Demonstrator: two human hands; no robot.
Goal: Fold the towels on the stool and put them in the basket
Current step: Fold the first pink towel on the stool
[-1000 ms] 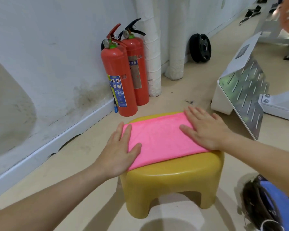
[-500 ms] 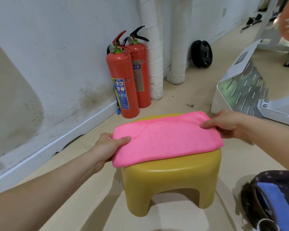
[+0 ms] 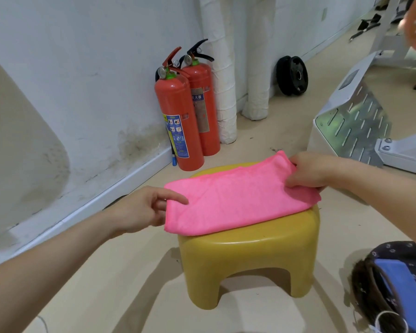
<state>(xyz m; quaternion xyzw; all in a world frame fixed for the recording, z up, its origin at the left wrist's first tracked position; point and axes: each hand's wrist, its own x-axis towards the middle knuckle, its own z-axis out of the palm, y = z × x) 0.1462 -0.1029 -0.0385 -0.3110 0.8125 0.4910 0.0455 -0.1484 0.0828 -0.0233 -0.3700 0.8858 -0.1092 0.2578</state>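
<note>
A folded pink towel (image 3: 235, 200) lies across the top of a yellow plastic stool (image 3: 250, 255). My left hand (image 3: 142, 210) is at the towel's left edge, one finger lying on top and the others curled at the edge, pinching it. My right hand (image 3: 315, 171) grips the towel's right end, and the far right corner is raised a little off the stool. On the floor at the bottom right stands a dark patterned basket (image 3: 394, 251) holding a folded blue towel (image 3: 404, 287).
Two red fire extinguishers (image 3: 180, 121) stand against the white wall behind the stool, beside wrapped white pipes (image 3: 222, 75). A black weight plate (image 3: 293, 75) leans on the wall further back. A white and metal gym machine base (image 3: 353, 118) sits at the right.
Both hands went from pressing flat on the towel to gripping its two ends. The right end has since risen slightly off the stool.
</note>
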